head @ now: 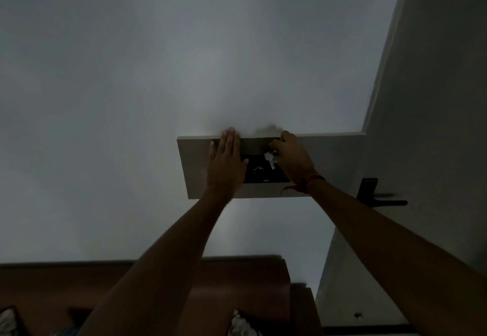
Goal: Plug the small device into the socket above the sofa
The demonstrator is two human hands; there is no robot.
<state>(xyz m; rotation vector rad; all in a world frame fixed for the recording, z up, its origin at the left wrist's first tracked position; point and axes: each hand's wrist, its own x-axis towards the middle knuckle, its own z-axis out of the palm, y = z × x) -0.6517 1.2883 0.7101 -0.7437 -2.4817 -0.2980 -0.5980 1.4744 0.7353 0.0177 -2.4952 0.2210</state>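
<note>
A dark switch-and-socket panel (263, 171) with a round dial sits in a pale raised block (334, 162) on the white wall, above a brown sofa (79, 291). My right hand (292, 156) pinches a small white device (271, 158) and holds it against the panel's upper right part. My left hand (226, 162) lies flat with fingers spread over the panel's left side, hiding that part. The room is dim and the socket holes cannot be made out.
A door (434, 98) stands at the right with a dark lever handle (379, 198). Patterned cushions (242, 322) rest on the sofa below my arms. A red thread is tied round my right wrist (307, 184).
</note>
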